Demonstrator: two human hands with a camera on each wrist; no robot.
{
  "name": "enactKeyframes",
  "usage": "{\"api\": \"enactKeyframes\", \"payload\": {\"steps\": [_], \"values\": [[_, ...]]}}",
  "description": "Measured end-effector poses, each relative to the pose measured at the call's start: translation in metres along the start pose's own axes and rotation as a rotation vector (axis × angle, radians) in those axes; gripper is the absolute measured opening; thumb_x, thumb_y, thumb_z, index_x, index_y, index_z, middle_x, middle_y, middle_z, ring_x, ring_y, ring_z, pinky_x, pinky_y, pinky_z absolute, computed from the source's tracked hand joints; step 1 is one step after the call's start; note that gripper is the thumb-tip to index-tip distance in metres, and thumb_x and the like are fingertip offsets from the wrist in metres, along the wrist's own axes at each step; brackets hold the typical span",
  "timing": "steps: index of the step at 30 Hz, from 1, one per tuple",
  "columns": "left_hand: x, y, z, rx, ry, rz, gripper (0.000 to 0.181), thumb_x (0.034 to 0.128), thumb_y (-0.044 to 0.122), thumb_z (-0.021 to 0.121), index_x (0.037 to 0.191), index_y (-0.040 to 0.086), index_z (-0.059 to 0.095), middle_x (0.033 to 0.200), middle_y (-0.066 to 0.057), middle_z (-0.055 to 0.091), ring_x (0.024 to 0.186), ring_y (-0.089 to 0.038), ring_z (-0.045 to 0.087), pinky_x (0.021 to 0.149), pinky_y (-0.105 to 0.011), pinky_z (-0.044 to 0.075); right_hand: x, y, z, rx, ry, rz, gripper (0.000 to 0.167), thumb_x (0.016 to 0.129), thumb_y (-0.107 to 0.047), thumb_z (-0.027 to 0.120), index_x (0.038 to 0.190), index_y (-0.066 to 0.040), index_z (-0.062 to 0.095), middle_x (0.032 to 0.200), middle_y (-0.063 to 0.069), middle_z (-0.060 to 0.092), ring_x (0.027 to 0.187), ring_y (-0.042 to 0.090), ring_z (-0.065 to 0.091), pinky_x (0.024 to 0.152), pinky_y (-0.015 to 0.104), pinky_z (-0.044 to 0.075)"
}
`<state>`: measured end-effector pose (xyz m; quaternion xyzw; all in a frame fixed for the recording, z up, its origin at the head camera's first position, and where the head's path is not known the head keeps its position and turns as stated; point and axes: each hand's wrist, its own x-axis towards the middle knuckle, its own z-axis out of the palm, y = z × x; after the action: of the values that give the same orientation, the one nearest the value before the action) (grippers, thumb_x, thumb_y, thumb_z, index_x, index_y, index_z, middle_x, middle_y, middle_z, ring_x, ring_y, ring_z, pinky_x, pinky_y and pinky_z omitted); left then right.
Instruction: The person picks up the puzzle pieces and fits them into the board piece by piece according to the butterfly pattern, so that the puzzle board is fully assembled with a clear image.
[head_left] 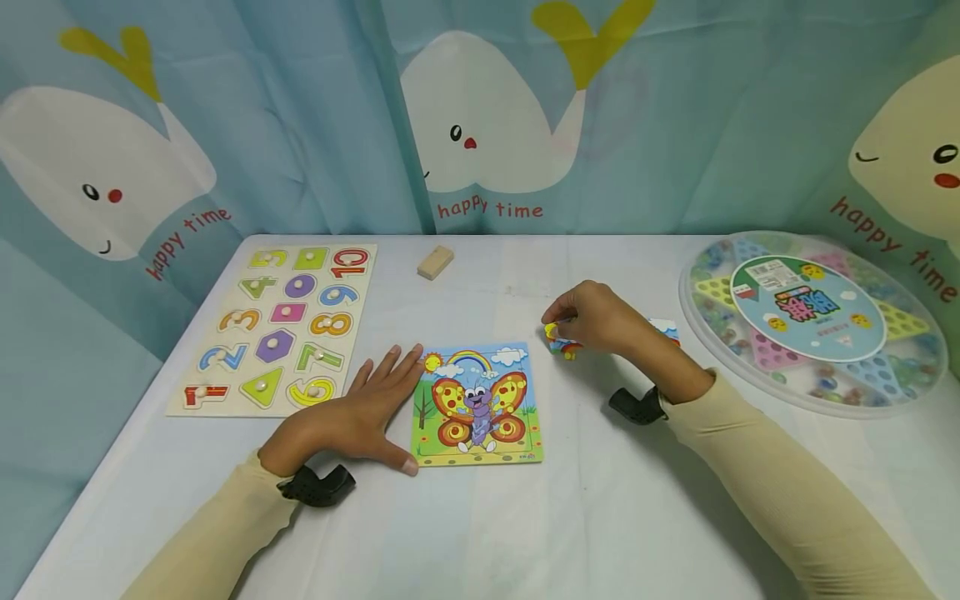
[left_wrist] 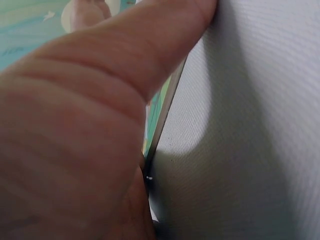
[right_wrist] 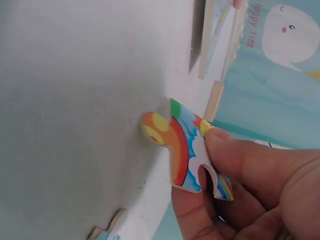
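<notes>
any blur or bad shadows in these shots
Head view: puzzle board crisp, soft shadow on the white cloth beside the right sleeve; left wrist view: left hand fills much of the frame, looks slightly soft, with a broad dark shadow on the cloth; right wrist view: puzzle piece fairly clear, dim shadow on the cloth beside it.

In the left wrist view, the left hand hides most of the board; from the head, the right hand partly covers a puzzle piece
</notes>
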<state>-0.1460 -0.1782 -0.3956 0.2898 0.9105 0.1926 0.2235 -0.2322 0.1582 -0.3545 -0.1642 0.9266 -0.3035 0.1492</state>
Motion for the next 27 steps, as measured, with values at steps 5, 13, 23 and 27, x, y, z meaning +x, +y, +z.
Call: {"api": "enactKeyframes", "payload": {"steps": [5, 13, 23, 27], "values": [[0.0002, 0.0006, 0.0004, 0.007, -0.007, -0.016, 0.129, 0.0678, 0.054, 0.083, 0.157, 0.009, 0.001, 0.162, -0.003, -0.012, 0.145, -0.025, -0.018, 0.114, -0.052, -0.01, -0.0021, 0.0001, -0.0027, 0.017, -0.013, -0.036, 0.015, 0.089, 0.003, 0.063, 0.098, 0.001, 0.074, 0.094, 0.008, 0.072, 0.072, 0.016, 0.062, 0.068, 0.031, 0.048], [-0.0007, 0.0007, 0.0004, 0.004, -0.006, -0.02, 0.129, 0.0677, 0.054, 0.083, 0.157, 0.01, 0.001, 0.162, -0.002, -0.013, 0.145, -0.025, -0.018, 0.113, -0.053, -0.01, -0.0027, -0.0007, -0.005, 0.049, 0.015, -0.069, 0.015, 0.092, 0.002, 0.06, 0.1, 0.0, 0.073, 0.092, 0.006, 0.071, 0.083, 0.02, 0.062, 0.073, 0.034, 0.049], [-0.0007, 0.0019, 0.0, -0.001, -0.003, -0.023, 0.13, 0.0674, 0.053, 0.083, 0.157, 0.009, 0.0, 0.162, -0.003, -0.012, 0.145, -0.026, -0.018, 0.113, -0.053, -0.01, 0.0, -0.0033, -0.0019, 0.115, 0.079, -0.179, 0.018, 0.092, 0.004, 0.056, 0.104, 0.003, 0.07, 0.098, 0.012, 0.069, 0.082, 0.021, 0.062, 0.071, 0.031, 0.05], [-0.001, 0.0021, -0.0004, -0.006, 0.002, -0.022, 0.132, 0.0672, 0.056, 0.082, 0.156, 0.007, -0.003, 0.162, -0.005, -0.013, 0.146, -0.026, -0.017, 0.114, -0.053, -0.01, 0.0027, -0.0057, 0.0027, 0.123, 0.124, -0.211, 0.017, 0.092, 0.003, 0.059, 0.104, 0.002, 0.07, 0.096, 0.01, 0.069, 0.082, 0.021, 0.06, 0.07, 0.033, 0.049]]}}
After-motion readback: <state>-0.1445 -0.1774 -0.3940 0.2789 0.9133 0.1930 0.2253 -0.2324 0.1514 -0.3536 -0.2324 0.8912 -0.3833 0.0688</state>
